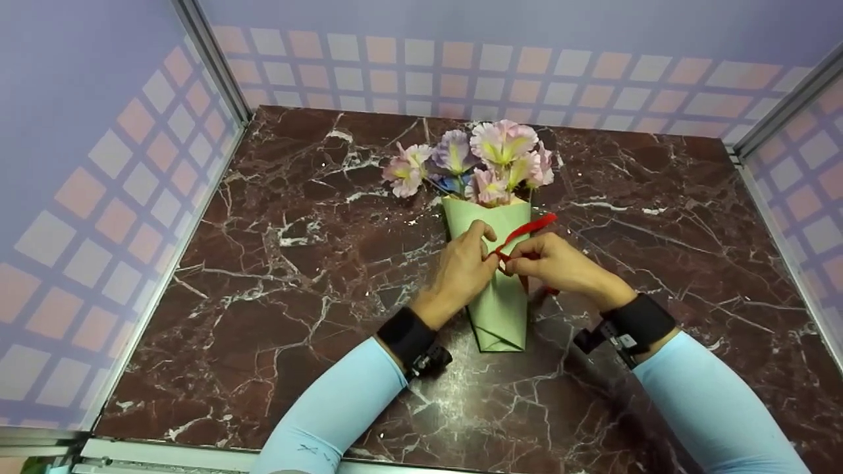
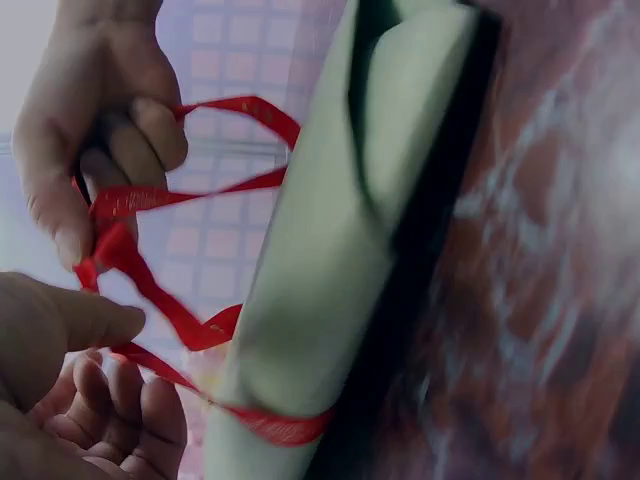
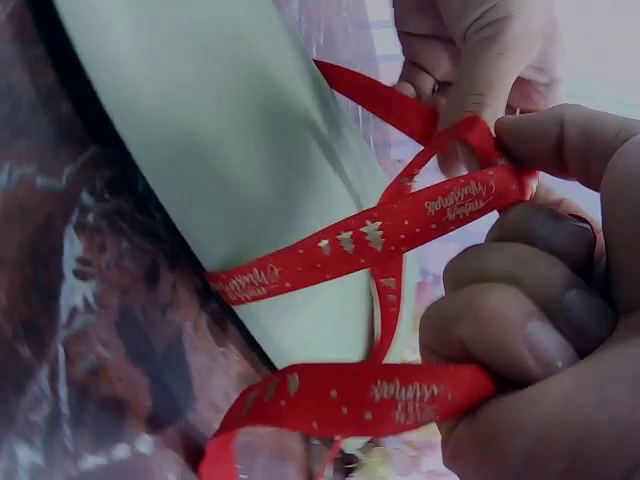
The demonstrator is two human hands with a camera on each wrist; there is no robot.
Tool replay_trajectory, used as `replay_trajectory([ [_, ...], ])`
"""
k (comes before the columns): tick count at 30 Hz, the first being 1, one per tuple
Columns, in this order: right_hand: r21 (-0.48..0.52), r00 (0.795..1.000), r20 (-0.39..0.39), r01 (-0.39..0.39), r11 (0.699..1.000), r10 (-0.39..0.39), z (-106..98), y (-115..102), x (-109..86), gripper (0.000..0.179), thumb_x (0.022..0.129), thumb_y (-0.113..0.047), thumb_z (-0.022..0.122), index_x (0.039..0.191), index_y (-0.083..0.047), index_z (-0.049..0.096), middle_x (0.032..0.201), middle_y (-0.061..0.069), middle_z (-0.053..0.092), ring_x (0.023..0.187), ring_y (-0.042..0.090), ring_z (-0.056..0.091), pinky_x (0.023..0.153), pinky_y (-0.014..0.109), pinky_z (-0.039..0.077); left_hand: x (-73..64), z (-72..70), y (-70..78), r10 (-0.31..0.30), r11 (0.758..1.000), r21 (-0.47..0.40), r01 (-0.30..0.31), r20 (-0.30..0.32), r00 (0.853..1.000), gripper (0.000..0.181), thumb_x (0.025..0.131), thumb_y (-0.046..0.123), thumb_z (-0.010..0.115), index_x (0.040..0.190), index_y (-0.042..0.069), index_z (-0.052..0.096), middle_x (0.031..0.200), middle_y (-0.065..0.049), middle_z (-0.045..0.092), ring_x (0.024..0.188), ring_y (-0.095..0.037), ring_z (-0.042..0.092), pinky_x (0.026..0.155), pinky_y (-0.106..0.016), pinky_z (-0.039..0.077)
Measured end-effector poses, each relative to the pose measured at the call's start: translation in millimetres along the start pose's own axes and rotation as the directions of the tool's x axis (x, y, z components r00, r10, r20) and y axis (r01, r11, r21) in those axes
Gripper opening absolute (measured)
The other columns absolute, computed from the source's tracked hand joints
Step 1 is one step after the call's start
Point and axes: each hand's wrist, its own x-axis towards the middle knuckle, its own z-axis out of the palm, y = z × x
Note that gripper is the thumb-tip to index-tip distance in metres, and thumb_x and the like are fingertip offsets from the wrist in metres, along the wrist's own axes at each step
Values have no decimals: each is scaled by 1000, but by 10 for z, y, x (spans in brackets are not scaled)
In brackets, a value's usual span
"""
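Observation:
A bouquet of pink and purple flowers [image 1: 504, 141], wrapped in light green paper [image 1: 504, 322], lies on the table with its blooms pointing away from me. Around the wrap runs a red ribbon [image 3: 340, 240] printed with gold lettering and small trees. My left hand [image 1: 464, 266] pinches a part of the ribbon between thumb and fingers above the paper. Close beside it, my right hand [image 1: 560, 263] grips ribbon too, its fingers curled in the right wrist view. One strip crosses over another between the hands. Fingers partly hide the crossing.
The bouquet rests on a dark red marbled table [image 1: 296, 368] with white veins. Purple walls [image 1: 494, 26] with pink and white squares enclose the back and sides, joined by metal posts. A black band with a small camera sits on each wrist.

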Motion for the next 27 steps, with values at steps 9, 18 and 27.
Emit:
replay_trajectory([
  [9, 324, 997, 61, -65, 944, 48, 25, 147, 20, 30, 107, -21, 61, 95, 4, 73, 54, -5, 50, 43, 4, 31, 44, 22, 25, -100, -49, 93, -135, 979, -113, 172, 276, 952, 19, 99, 18, 64, 117, 19, 59, 118, -4, 79, 104, -21, 73, 86, -34, 57],
  [18, 252, 991, -27, -117, 961, 128, -64, 386, -110, 27, 105, -26, 66, 113, -1, 73, 78, 7, 62, 55, 9, 46, 48, 23, 37, -7, -281, -154, -78, 997, 18, 77, 375, 924, 21, 103, 32, 68, 100, 13, 77, 87, 0, 74, 71, -12, 61, 63, -24, 51],
  [27, 114, 984, -86, -144, 983, 155, -167, 681, -343, 27, 105, -24, 66, 101, 2, 72, 69, -6, 49, 57, 7, 40, 52, 22, 32, -4, -610, -612, -53, 938, -283, 200, 454, 889, 37, 105, 33, 67, 98, -3, 74, 78, -13, 68, 60, -10, 54, 52, -23, 38],
])
